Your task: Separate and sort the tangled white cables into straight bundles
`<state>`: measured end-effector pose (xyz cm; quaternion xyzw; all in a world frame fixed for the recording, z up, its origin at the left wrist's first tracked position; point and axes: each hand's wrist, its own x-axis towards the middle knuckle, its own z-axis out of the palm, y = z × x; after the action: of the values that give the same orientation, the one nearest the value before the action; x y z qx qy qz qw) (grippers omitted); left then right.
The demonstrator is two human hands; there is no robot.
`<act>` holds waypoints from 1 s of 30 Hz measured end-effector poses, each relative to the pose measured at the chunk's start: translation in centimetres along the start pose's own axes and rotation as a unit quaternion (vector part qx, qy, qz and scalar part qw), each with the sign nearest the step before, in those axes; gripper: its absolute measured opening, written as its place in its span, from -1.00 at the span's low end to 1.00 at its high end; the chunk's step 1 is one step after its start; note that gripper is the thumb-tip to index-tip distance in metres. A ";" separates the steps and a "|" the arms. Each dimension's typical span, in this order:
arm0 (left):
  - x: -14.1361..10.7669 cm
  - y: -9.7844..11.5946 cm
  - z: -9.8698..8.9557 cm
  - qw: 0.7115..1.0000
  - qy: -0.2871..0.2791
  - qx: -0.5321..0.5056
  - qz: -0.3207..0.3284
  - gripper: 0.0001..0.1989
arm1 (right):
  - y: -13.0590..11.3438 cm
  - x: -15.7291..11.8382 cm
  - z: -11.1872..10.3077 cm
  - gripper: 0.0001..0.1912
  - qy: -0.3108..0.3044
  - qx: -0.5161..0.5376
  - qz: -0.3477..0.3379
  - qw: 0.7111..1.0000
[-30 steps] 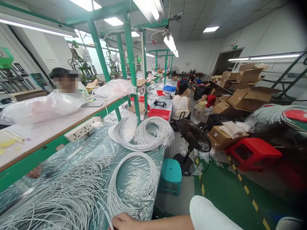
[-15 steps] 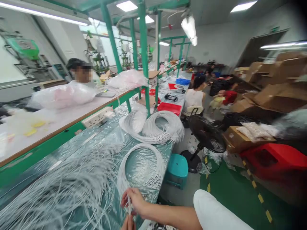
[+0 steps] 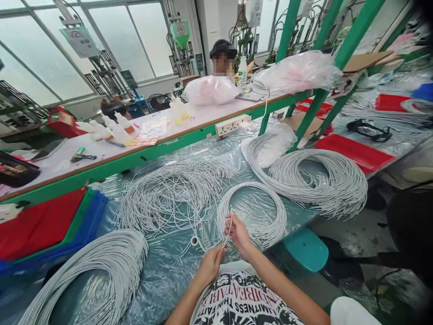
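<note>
Fingers of left hand point(image 3: 210, 262) and right hand point(image 3: 239, 234): pinched on pale cable point(image 3: 231, 222), near coil point(image 3: 280, 212); light, kink-free hold advisable.

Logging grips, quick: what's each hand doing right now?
Left hand: closed, holding pale cable.
Right hand: closed, holding pale cable too, above the left.

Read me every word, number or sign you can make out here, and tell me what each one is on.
"LIMITNESS THIN", black, on the shirt; letters after it are unclear.
"BEATABL", red, on the shirt; the word's ends are unclear.
"5", circled, apparently, on the green hopper.
Too small or blurred to read: the bottle's label and the marks on the white hopper.
</note>
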<state>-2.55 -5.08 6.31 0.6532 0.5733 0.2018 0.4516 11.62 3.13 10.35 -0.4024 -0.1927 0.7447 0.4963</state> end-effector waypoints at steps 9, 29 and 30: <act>-0.6 0.1 -0.2 0.999 0.027 0.018 -0.016 -0.45 | -0.6 0.1 0.7 -0.53 -0.033 -0.021 0.014 0.999; 0.0 -1.7 -10.3 0.950 0.030 0.290 -0.108 -0.51 | 0.5 -1.5 -3.6 -0.44 -0.119 -0.227 0.164 0.953; -0.1 -2.3 -12.3 0.944 0.044 0.304 -0.117 -0.48 | 0.5 -1.4 -3.5 -0.43 -0.122 -0.239 0.162 0.949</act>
<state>-13.56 -0.92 10.71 0.6780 0.6994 -0.0077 0.2261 14.40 1.22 8.48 -0.4414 -0.3564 0.7906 0.2304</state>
